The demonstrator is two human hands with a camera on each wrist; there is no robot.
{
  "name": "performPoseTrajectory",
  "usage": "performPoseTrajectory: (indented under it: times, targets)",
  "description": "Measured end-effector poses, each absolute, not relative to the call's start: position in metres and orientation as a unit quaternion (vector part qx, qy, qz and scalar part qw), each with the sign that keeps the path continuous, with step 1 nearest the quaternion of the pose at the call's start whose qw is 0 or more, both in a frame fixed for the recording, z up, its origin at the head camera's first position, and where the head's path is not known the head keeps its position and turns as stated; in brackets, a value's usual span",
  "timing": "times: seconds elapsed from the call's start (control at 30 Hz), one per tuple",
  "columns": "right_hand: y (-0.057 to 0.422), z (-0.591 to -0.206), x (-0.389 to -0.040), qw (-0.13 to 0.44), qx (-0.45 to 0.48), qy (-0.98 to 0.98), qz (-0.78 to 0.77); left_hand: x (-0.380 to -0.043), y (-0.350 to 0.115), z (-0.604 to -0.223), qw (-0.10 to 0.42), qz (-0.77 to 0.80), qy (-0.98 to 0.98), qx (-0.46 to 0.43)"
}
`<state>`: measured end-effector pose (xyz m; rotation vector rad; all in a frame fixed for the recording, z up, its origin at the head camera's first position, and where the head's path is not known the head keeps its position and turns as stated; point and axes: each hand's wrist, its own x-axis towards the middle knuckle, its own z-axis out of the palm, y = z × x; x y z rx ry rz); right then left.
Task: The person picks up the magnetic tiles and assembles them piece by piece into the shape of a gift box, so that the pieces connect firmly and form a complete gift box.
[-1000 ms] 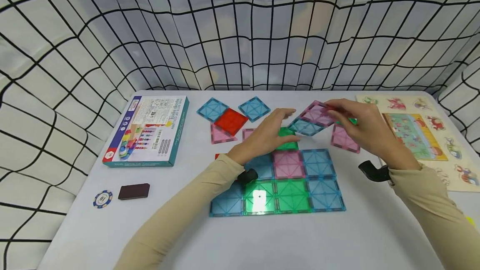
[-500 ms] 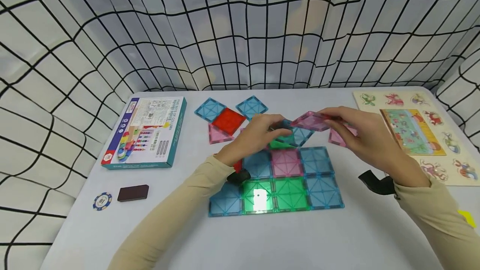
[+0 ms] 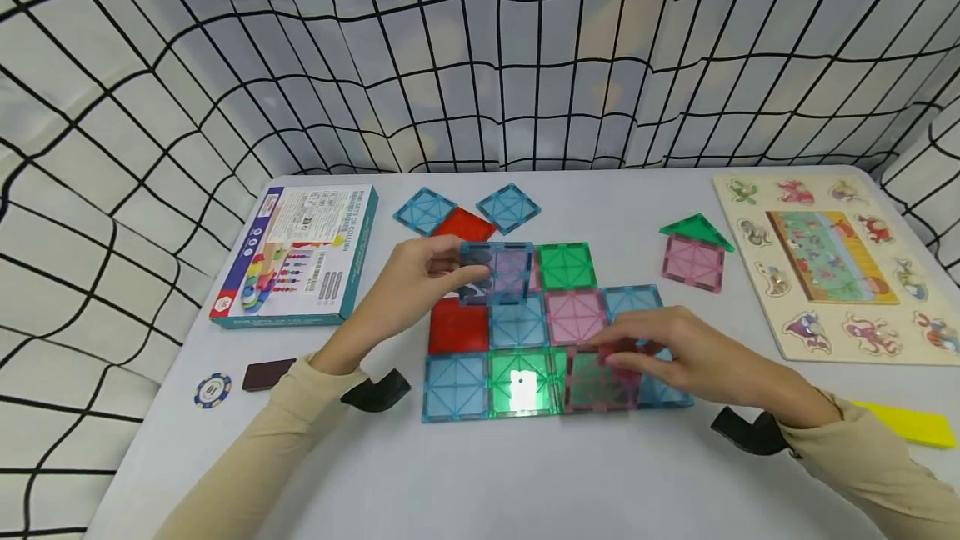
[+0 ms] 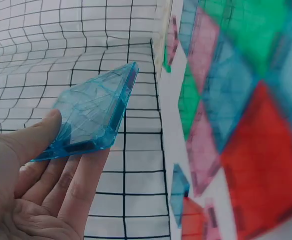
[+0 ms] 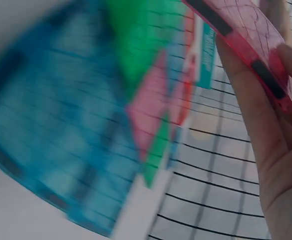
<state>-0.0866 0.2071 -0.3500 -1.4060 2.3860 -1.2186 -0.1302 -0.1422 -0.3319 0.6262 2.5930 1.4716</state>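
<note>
Centre frame, our left hand [image 3: 408,288] pinches a blue tile [image 3: 508,273] by one edge.
Lower, right of centre, our right hand [image 3: 693,358] pinches a pink tile [image 3: 596,386] over the tile grid [image 3: 517,322]; table [image 3: 525,477] runs below.

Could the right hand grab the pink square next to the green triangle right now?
Probably not straight away: the right hand already pinches another pink tile. With that set down, likely yes, since nothing seems to stand between the hand and the pink square.
</note>
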Motion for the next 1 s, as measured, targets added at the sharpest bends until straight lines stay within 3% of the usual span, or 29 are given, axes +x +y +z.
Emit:
performPoseTrajectory:
  times: [0.13, 0.23, 0.57, 0.77, 1.0]
  targets:
    - [0.208, -0.373, -0.079, 0.156, -0.451, 0.775, -0.414, -0.106, -0.155, -0.336, 0.073, 0.482, 0.854, 0.182]
    - [0.207, -0.384, -0.074, 0.173, -0.448, 0.768, -0.424, -0.089, -0.160, -0.343, 0.101, 0.488, 0.851, 0.167]
    - [0.199, -0.389, -0.056, 0.042, -0.463, 0.844, -0.266, -0.054, -0.150, -0.361, 0.207, 0.496, 0.822, 0.191]
    - [0.193, -0.388, -0.047, 0.003, -0.487, 0.848, -0.207, -0.041, -0.134, -0.373, 0.280, 0.467, 0.807, 0.229]
    - [0.192, -0.385, -0.039, 0.010, -0.487, 0.858, -0.163, -0.031, -0.125, -0.377, 0.259, 0.412, 0.827, 0.283]
